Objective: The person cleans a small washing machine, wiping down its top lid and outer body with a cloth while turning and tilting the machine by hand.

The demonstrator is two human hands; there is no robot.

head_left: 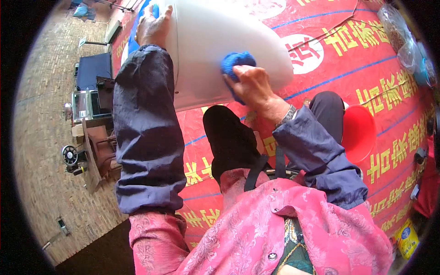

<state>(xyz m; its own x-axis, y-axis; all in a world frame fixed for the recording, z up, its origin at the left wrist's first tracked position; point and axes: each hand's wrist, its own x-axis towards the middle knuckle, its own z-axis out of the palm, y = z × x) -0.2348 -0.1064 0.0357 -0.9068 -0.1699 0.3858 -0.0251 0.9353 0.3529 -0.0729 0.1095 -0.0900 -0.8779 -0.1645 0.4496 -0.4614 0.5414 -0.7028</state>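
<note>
A large white casing with a smooth rounded end [206, 36] lies across the top middle, in front of my knees. My right hand [254, 87] is closed on a crumpled blue cloth [238, 59] and presses it against the white surface. At the casing's left edge, my left hand [153, 30] grips it near a blue part [135, 39]; some of its fingertips are hard to make out.
Red sheeting with yellow characters [341, 41] spreads under the casing. A red plastic bowl or bucket [360, 133] stands beside my right knee. Clear plastic bags [396, 34] lie at the upper right. Wooden furniture [98, 146] and a wheel [69, 155] are on the left by brickwork.
</note>
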